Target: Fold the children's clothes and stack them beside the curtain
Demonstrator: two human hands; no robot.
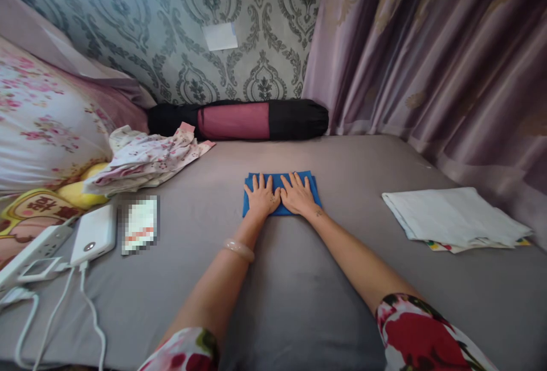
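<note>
A folded blue cloth lies on the grey bed sheet in the middle of the view. My left hand rests flat on its left half, fingers stretched out and open. My right hand presses flat on the right half, fingers spread, thumb touching the left hand. Neither hand grips anything. A pale bangle sits on my left wrist.
A folded white cloth pile lies at the right. A black and red roll bag rests against the wall. Floral clothes, a pillow, a power bank and cables crowd the left. Curtains hang at right.
</note>
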